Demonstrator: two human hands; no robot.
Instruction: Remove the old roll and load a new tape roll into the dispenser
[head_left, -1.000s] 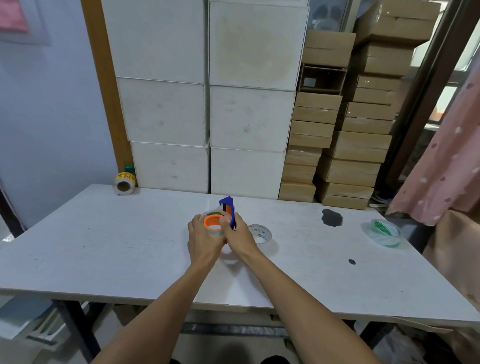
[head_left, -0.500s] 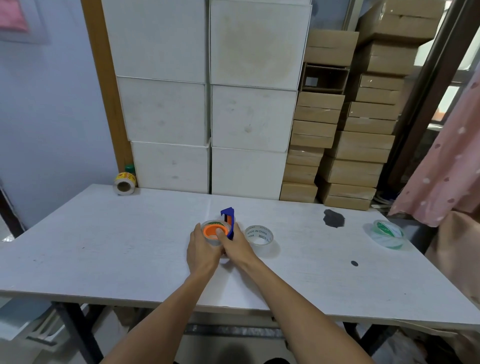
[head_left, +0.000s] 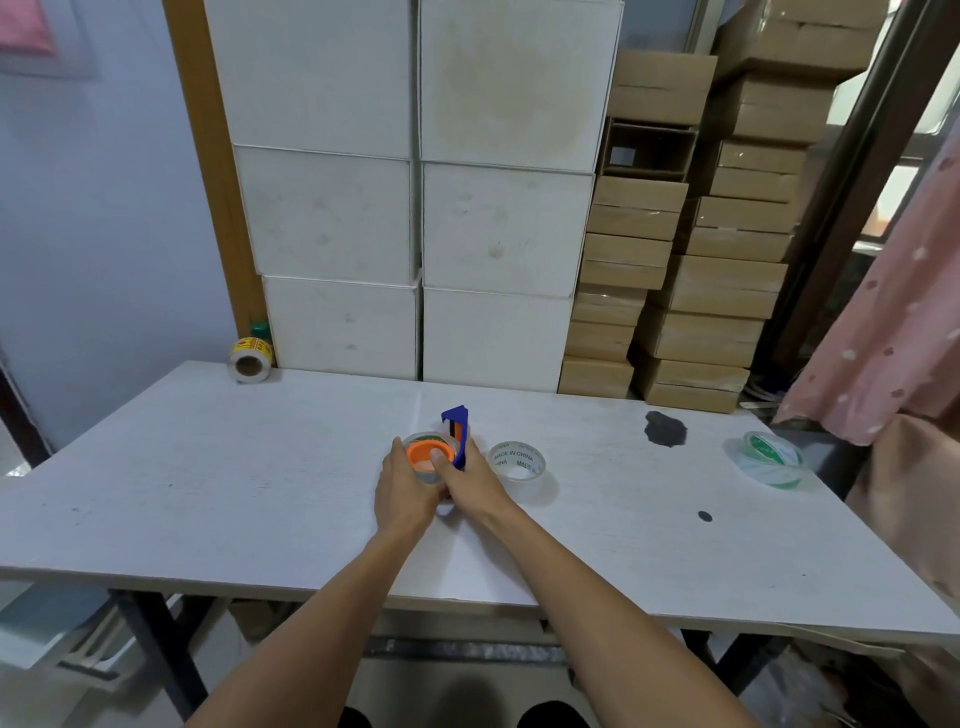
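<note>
A blue tape dispenser (head_left: 457, 434) with an orange hub (head_left: 422, 453) lies on the white table (head_left: 208, 467), near its middle. A clear tape roll with green print sits around the hub. My left hand (head_left: 402, 491) cups the roll from the left and near side. My right hand (head_left: 470, 480) grips the dispenser body from the right, its thumb pressing on the orange hub. A nearly spent roll (head_left: 517, 460) printed "MADE IN CHINA" lies flat just to the right of my right hand.
A green-printed tape roll (head_left: 771, 457) lies at the table's far right. A roll of yellow labels (head_left: 250, 359) stands at the back left corner. White and brown boxes are stacked behind the table. A dark stain (head_left: 664, 428) marks the surface.
Both hands have lowered the dispenser with its roll down toward the table. My right thumb now rests on the orange hub.
</note>
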